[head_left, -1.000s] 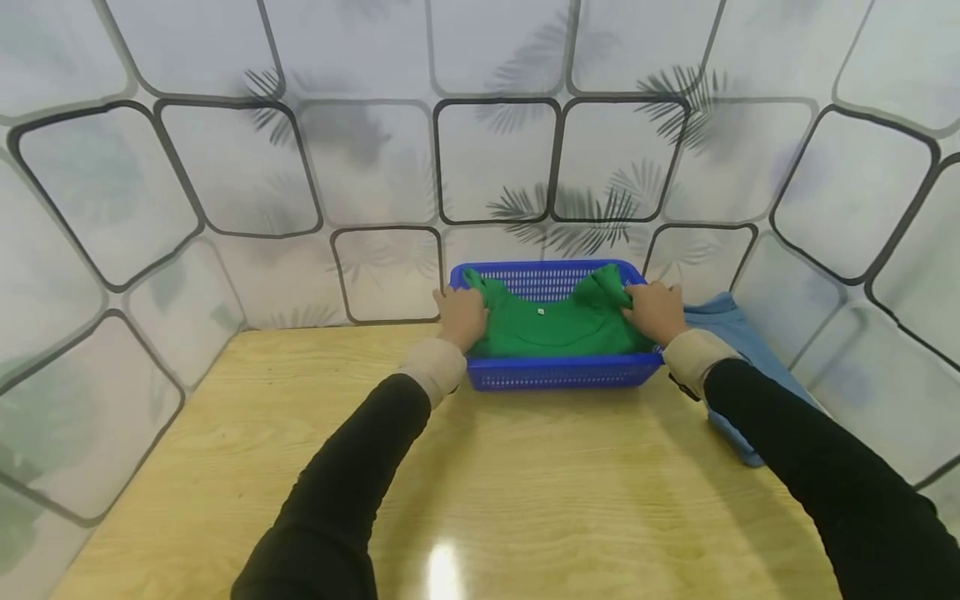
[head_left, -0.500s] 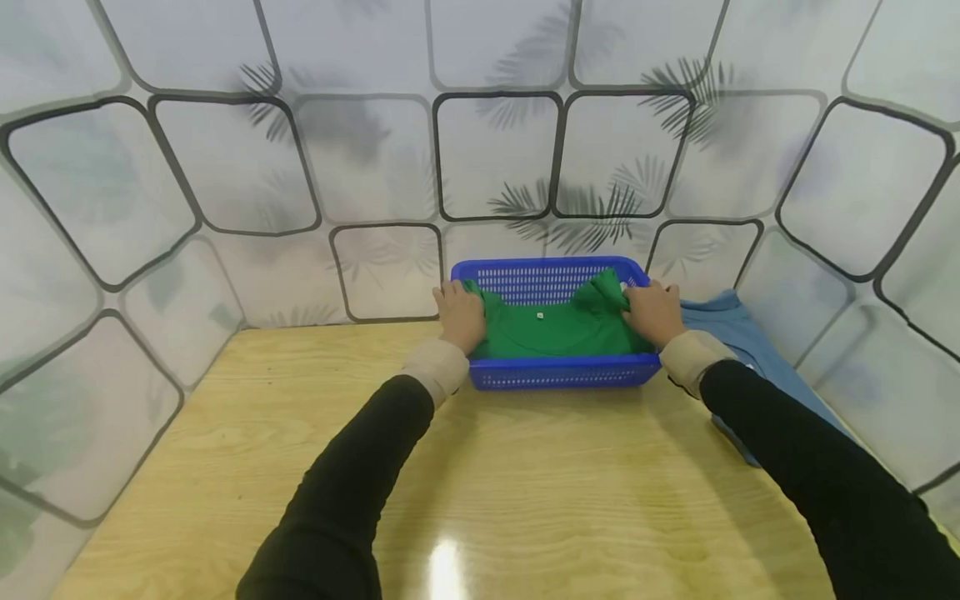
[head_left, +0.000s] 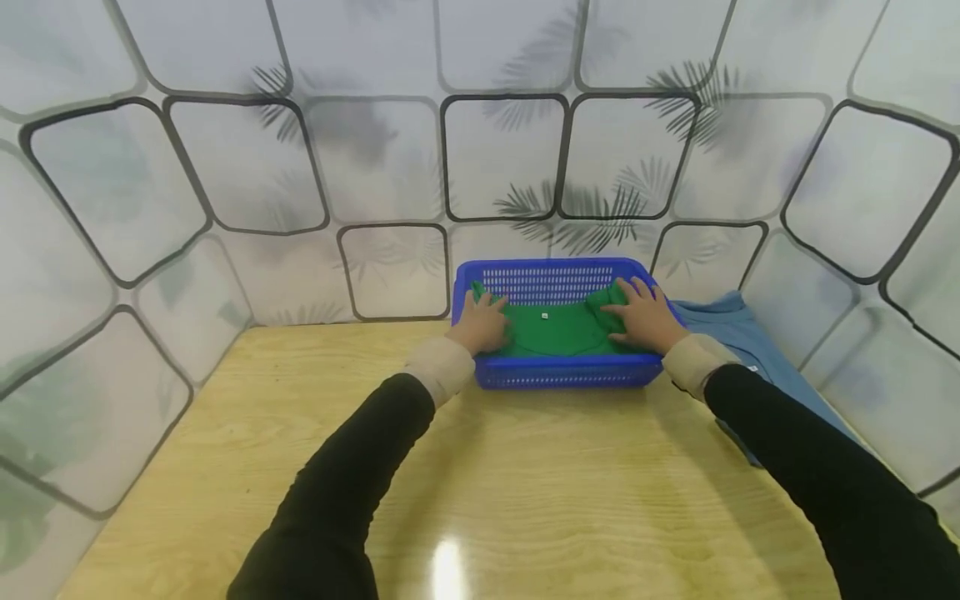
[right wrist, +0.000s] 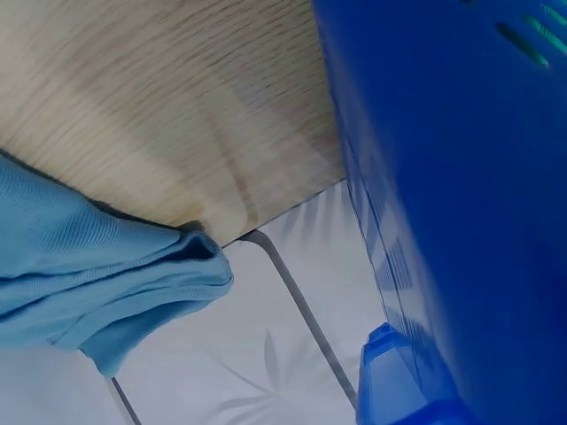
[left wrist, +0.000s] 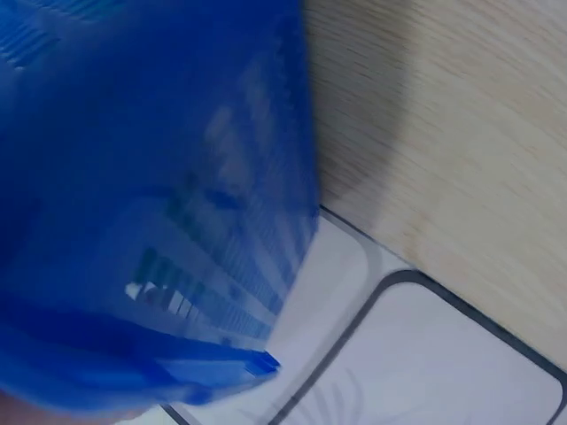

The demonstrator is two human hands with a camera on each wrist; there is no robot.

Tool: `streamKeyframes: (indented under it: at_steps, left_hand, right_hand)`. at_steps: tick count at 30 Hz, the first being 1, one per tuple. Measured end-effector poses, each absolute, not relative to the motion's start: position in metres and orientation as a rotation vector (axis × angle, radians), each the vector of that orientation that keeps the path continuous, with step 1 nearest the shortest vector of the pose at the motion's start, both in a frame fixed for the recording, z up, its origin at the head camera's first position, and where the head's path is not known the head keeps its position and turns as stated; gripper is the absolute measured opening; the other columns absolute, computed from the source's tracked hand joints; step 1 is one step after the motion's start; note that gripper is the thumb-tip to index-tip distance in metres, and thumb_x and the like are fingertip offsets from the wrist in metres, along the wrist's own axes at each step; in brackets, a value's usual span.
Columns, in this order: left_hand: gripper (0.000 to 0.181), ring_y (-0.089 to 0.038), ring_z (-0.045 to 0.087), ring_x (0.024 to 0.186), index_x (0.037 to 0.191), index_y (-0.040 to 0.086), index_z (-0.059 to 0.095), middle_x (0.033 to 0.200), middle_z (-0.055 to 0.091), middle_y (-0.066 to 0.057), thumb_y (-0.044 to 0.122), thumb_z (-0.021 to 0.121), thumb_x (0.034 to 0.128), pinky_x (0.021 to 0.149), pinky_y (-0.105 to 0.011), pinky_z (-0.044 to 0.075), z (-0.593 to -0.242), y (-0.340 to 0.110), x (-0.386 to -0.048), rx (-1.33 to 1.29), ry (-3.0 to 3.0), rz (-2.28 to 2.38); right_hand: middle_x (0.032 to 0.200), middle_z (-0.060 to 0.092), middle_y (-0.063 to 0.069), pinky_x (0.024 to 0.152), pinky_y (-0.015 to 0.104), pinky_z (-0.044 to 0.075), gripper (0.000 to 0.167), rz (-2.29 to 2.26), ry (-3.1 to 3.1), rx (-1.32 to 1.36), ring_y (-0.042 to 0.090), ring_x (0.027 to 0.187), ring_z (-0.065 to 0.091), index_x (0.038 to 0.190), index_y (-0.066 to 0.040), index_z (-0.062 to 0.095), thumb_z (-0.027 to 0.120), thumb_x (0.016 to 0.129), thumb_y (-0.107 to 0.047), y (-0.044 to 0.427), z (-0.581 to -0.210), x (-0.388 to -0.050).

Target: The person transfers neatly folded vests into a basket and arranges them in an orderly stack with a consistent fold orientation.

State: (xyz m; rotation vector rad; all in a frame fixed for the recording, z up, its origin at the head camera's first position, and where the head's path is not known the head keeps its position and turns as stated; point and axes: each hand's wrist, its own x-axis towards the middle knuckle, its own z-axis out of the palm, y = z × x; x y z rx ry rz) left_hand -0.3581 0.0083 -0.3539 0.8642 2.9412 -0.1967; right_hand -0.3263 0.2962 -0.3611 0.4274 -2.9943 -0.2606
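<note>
A blue plastic basket (head_left: 562,372) stands near the back wall with a green garment (head_left: 555,329) spread inside. My left hand (head_left: 482,325) reaches over the basket's left end, its spread fingers resting on the garment. Over the right end, my right hand (head_left: 647,317) lies on the garment's bunched right part, fingers extended. The left wrist view shows the basket's side wall (left wrist: 159,177) close up, with a bit of skin at the lower left. In the right wrist view the basket wall (right wrist: 443,195) fills the right side and hides the hand.
A folded blue garment (head_left: 757,342) lies right of the basket, partly under the right arm; the right wrist view shows its edge (right wrist: 115,266). The wooden table (head_left: 555,492) meets a patterned wall covering (head_left: 390,275) at the back and sides.
Both hands have moved inward from the basket's ends onto the green garment, and their fingers have spread. The garment's raised shoulder parts now lie lower.
</note>
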Motion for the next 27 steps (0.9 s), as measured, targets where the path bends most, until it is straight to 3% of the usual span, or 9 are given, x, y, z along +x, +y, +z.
streamKeyframes:
  at_steps: [5, 10, 15, 20, 23, 25, 27]
  left_hand:
    - [0.046, -0.032, 0.018, 0.145, 0.125, 0.015, 0.06, 0.145, 0.045, -0.003, 0.045, 0.052, 0.0917, 0.116, -0.056, 0.0, -0.355, 0.01, -0.355, 0.792, 2.801, -0.284]
    - [0.045, -0.033, 0.023, 0.143, 0.127, 0.015, 0.059, 0.144, 0.046, -0.006, 0.043, 0.053, 0.0918, 0.116, -0.057, 0.001, -0.359, 0.011, -0.352, 0.775, 2.841, -0.198]
    - [0.036, -0.032, 0.037, 0.133, 0.129, 0.023, 0.057, 0.138, 0.051, -0.008, 0.033, 0.053, 0.0942, 0.113, -0.059, 0.01, -0.355, 0.021, -0.332, 0.844, 2.991, 0.068]
    - [0.031, -0.024, 0.045, 0.123, 0.123, 0.024, 0.059, 0.13, 0.056, -0.003, 0.028, 0.055, 0.0927, 0.108, -0.049, 0.026, -0.337, 0.06, -0.28, 1.123, 3.108, 0.224]
    - [0.03, -0.018, 0.047, 0.121, 0.122, 0.027, 0.059, 0.128, 0.056, 0.002, 0.03, 0.052, 0.0933, 0.104, -0.041, 0.032, -0.335, 0.097, -0.238, 1.364, 3.087, 0.147]
    - [0.03, -0.014, 0.046, 0.119, 0.124, 0.032, 0.057, 0.126, 0.055, 0.007, 0.036, 0.049, 0.0945, 0.102, -0.035, 0.033, -0.338, 0.123, -0.21, 1.488, 3.012, 0.006]
    - [0.034, -0.01, 0.044, 0.122, 0.128, 0.037, 0.051, 0.129, 0.051, 0.012, 0.042, 0.044, 0.0958, 0.101, -0.031, 0.034, -0.348, 0.153, -0.189, 1.544, 2.906, -0.153]
  right_hand:
    - [0.152, 0.019, 0.027, 0.105, 0.071, 0.015, 0.041, -0.265, -3.121, 0.432, 0.052, 0.139, 0.01, 0.116, -0.014, 0.068, 0.066, 0.084, -0.039, 0.303, -0.368, -0.327]
    - [0.152, 0.017, 0.028, 0.104, 0.072, 0.015, 0.047, -0.044, -3.06, 0.415, 0.051, 0.139, 0.012, 0.129, -0.014, 0.058, 0.062, 0.088, -0.037, 0.308, -0.362, -0.321]
    - [0.145, 0.03, 0.033, 0.101, 0.071, 0.021, 0.048, 0.281, -2.821, 0.327, 0.052, 0.133, 0.024, 0.134, -0.005, 0.049, 0.059, 0.091, -0.026, 0.341, -0.337, -0.297]
    - [0.139, 0.037, 0.035, 0.101, 0.067, 0.025, 0.048, 0.464, -2.844, 0.176, 0.053, 0.126, 0.033, 0.136, 0.002, 0.044, 0.048, 0.098, -0.026, 0.398, -0.33, -0.278]
    - [0.128, 0.047, 0.038, 0.092, 0.063, 0.037, 0.042, 0.354, -2.988, 0.172, 0.052, 0.111, 0.048, 0.128, 0.006, 0.05, 0.049, 0.096, -0.021, 0.426, -0.341, -0.27]
    - [0.102, 0.062, 0.033, 0.077, 0.054, 0.048, 0.038, 0.247, -3.062, 0.22, 0.043, 0.084, 0.06, 0.122, 0.008, 0.055, 0.051, 0.094, -0.017, 0.439, -0.355, -0.268]
    - [0.084, 0.066, 0.027, 0.06, 0.042, 0.047, 0.035, 0.183, -3.107, 0.247, 0.03, 0.061, 0.057, 0.118, 0.008, 0.058, 0.054, 0.091, -0.015, 0.449, -0.37, -0.267]
